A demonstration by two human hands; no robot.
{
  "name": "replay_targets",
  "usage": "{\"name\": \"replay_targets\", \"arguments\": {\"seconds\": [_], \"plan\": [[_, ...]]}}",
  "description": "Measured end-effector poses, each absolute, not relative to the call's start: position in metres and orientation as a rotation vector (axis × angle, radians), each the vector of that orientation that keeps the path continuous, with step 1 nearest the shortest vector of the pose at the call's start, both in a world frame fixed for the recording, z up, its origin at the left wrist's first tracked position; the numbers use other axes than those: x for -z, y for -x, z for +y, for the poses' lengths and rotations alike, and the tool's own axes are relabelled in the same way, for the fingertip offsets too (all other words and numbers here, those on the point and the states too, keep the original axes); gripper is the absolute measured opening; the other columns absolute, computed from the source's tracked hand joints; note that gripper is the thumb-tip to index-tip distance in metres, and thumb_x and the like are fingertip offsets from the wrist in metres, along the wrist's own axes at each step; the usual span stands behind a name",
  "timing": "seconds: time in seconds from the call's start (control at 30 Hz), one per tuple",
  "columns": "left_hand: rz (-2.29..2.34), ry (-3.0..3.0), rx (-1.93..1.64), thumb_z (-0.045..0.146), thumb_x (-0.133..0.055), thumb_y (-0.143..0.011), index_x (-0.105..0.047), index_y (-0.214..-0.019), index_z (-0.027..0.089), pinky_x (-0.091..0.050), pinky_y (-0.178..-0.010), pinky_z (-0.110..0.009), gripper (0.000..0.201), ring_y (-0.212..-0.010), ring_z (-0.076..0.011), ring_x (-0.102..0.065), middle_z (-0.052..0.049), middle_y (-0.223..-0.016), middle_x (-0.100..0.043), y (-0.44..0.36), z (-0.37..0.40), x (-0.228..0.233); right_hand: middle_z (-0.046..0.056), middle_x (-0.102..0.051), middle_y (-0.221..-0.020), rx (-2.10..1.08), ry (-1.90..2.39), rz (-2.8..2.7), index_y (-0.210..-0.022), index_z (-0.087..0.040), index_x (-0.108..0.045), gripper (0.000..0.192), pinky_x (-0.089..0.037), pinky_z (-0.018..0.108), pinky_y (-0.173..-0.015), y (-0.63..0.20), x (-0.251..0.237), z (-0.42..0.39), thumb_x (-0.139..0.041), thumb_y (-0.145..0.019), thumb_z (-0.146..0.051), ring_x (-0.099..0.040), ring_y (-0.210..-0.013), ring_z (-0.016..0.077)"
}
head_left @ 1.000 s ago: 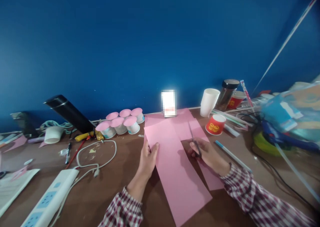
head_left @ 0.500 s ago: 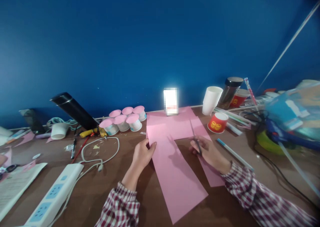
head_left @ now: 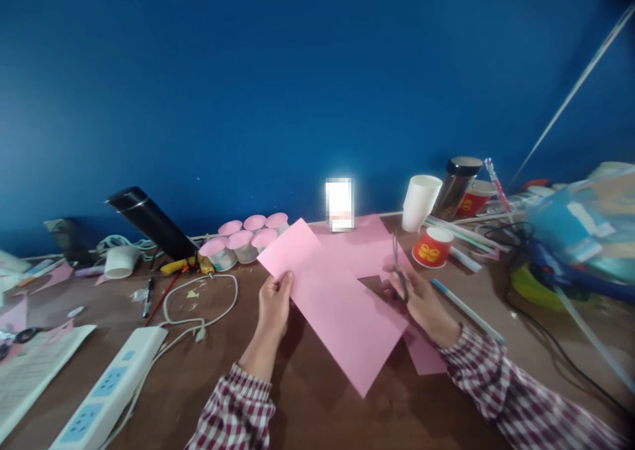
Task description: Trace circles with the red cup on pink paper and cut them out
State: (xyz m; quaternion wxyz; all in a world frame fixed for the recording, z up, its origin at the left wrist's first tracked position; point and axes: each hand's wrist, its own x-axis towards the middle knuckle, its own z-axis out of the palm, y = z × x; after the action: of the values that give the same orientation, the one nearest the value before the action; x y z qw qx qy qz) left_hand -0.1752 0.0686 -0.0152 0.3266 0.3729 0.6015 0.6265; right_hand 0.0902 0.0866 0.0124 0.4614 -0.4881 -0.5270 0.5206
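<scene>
My left hand (head_left: 275, 304) pinches the left edge of a pink paper sheet (head_left: 342, 311), which is lifted at a slant over the table. In my right hand (head_left: 421, 301) is a pair of scissors (head_left: 401, 278), fingers around the handles and blades pointing up, away from me. The scissors are just right of the raised sheet. More pink paper (head_left: 370, 245) lies flat behind it, and another pink piece (head_left: 424, 354) lies under my right wrist. To the left of the sheet stand several small cups topped with pink paper (head_left: 241, 239).
At left are a white power strip (head_left: 112, 384), a looped cable (head_left: 201, 321) and a black cylinder (head_left: 151, 222). A red paper cup (head_left: 432, 247), stacked white cups (head_left: 421, 202), a jar (head_left: 459, 185) and a blue-white stick (head_left: 469, 310) stand or lie at right. A blue wall (head_left: 317, 92) rises behind.
The pink sheet has been raised and turned, its near end swinging up and its far end tipping left over the cups. My left hand shifted slightly left; the scissors point more upright.
</scene>
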Motion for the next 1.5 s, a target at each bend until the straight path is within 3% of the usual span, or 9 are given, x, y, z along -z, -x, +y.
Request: {"name": "replay_targets", "arguments": {"seconds": [0.13, 0.3, 0.47, 0.57, 0.67, 0.8, 0.97, 1.17, 1.5], "plan": [[1.687, -0.840, -1.892, 0.041, -0.062, -0.072, -0.063, -0.098, 0.011, -0.047, -0.080, -0.034, 0.040, -0.089, -0.0216, -0.061, -0.010, -0.096, -0.067, 0.174, 0.070, 0.017, 0.005, -0.063, -0.087, -1.165, 1.183, -1.401, -0.096, -0.020, -0.060, 0.034, -0.047, 0.031, -0.073, -0.090, -0.016, 0.085, -0.059, -0.078, -0.048, -0.058, -0.086, 0.0215], [1.917, -0.807, -1.945, 0.042, -0.058, -0.075, -0.065, -0.099, 0.012, -0.046, -0.082, -0.035, 0.039, -0.090, -0.0222, -0.061, -0.010, -0.096, -0.067, 0.175, 0.069, 0.016, -0.001, -0.056, -0.068, -1.306, 1.195, -1.410, -0.096, -0.020, -0.057, 0.028, -0.044, 0.025, -0.053, -0.088, -0.016, 0.080, -0.059, -0.079, -0.042, -0.055, -0.063, 0.0153], [1.952, -0.820, -1.941, 0.043, -0.057, -0.077, -0.064, -0.099, 0.012, -0.045, -0.082, -0.034, 0.039, -0.091, -0.0210, -0.060, -0.010, -0.096, -0.066, 0.173, 0.067, 0.012, -0.002, -0.058, -0.072, -1.331, 1.140, -1.397, -0.091, -0.019, -0.056, 0.029, -0.046, 0.025, -0.059, -0.084, -0.011, 0.080, -0.070, -0.070, -0.033, -0.055, -0.065, 0.0142], [1.834, -0.869, -1.870, 0.043, -0.059, -0.075, -0.063, -0.096, 0.013, -0.046, -0.079, -0.030, 0.037, -0.087, -0.0182, -0.060, -0.008, -0.094, -0.066, 0.169, 0.066, 0.010, 0.000, -0.062, -0.073, -1.241, 1.156, -1.440, -0.092, -0.018, -0.056, 0.028, -0.048, 0.028, -0.063, -0.086, -0.009, 0.084, -0.068, -0.070, -0.031, -0.059, -0.070, 0.0173], [1.645, -0.825, -1.766, 0.044, -0.065, -0.069, -0.062, -0.093, 0.013, -0.049, -0.062, -0.025, 0.039, -0.069, -0.0135, -0.060, -0.004, -0.084, -0.065, 0.167, 0.065, 0.009, 0.005, -0.066, -0.083, -1.093, 1.166, -1.500, -0.099, -0.017, -0.054, 0.030, -0.050, 0.032, -0.069, -0.093, -0.008, 0.091, -0.064, -0.073, -0.031, -0.062, -0.076, 0.0205], [1.462, -0.807, -1.529, 0.043, -0.070, -0.064, -0.061, -0.082, 0.011, -0.045, -0.044, -0.021, 0.038, -0.049, -0.0094, -0.053, 0.001, -0.063, -0.060, 0.169, 0.063, 0.008, 0.005, -0.065, -0.077, -0.694, 1.287, -1.647, -0.094, -0.017, -0.054, 0.025, -0.050, 0.030, -0.062, -0.106, -0.009, 0.099, -0.061, -0.075, -0.032, -0.061, -0.068, 0.0203], [1.480, -0.973, -1.304, 0.043, -0.068, -0.066, -0.059, -0.076, 0.011, -0.045, -0.042, -0.021, 0.035, -0.047, -0.0107, -0.055, -0.001, -0.056, -0.060, 0.169, 0.058, 0.006, 0.006, -0.064, -0.077, -0.392, 1.311, -1.727, -0.091, -0.017, -0.055, 0.020, -0.048, 0.028, -0.060, -0.114, -0.010, 0.103, -0.058, -0.078, -0.033, -0.059, -0.063, 0.0189], [1.603, -1.094, -1.237, 0.044, -0.064, -0.069, -0.059, -0.083, 0.012, -0.048, -0.046, -0.024, 0.035, -0.049, -0.0143, -0.059, -0.002, -0.055, -0.063, 0.168, 0.058, 0.002, 0.007, -0.066, -0.080, -0.357, 1.362, -1.641, -0.093, -0.017, -0.056, 0.025, -0.050, 0.030, -0.061, -0.116, -0.011, 0.107, -0.057, -0.078, -0.038, -0.063, -0.067, 0.0209], [1.540, -1.028, -0.946, 0.053, -0.056, -0.073, -0.067, -0.068, 0.012, -0.046, -0.054, -0.024, 0.043, -0.051, -0.0112, -0.056, -0.005, -0.058, -0.064, 0.170, 0.055, -0.005, 0.008, -0.067, -0.087, -0.428, 1.319, -1.552, -0.101, -0.017, -0.057, 0.032, -0.052, 0.032, -0.067, -0.117, -0.011, 0.109, -0.060, -0.076, -0.038, -0.064, -0.073, 0.0210]]}}
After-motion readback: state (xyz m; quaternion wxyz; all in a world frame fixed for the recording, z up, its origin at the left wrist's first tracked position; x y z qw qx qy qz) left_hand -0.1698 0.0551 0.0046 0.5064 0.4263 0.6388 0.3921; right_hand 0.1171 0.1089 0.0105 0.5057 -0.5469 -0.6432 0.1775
